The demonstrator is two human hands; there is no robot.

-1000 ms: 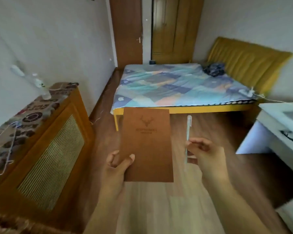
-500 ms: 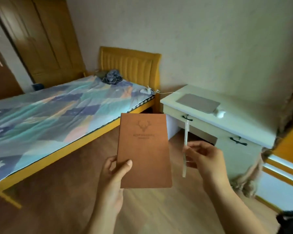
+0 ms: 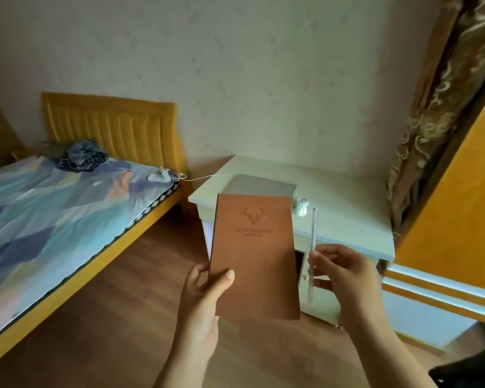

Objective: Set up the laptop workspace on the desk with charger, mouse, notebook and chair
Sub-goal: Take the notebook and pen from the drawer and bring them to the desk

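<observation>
My left hand (image 3: 205, 292) grips the lower left corner of a brown notebook (image 3: 255, 256) with a deer head stamped on its cover, held upright in front of me. A clear pen (image 3: 313, 236) stands nearly vertical in my right hand (image 3: 345, 273), just right of the notebook. Behind them is the white desk (image 3: 347, 219). A closed grey laptop (image 3: 261, 186) lies on it, partly hidden by the notebook, with a white mouse (image 3: 301, 206) beside it. A white charger (image 3: 158, 176) lies on the bed's corner, its thin cable running to the desk.
A yellow-framed bed (image 3: 67, 219) with a patterned cover fills the left, dark clothes (image 3: 81, 155) bunched near its headboard. A patterned curtain (image 3: 431, 107) and an orange cabinet (image 3: 459, 205) stand right of the desk. Wooden floor lies between bed and desk. A dark object sits at the bottom right corner.
My view has swung right from the bed and door to the desk, which now sits closer and more central. Both hands keep the notebook and pen in the same hold.
</observation>
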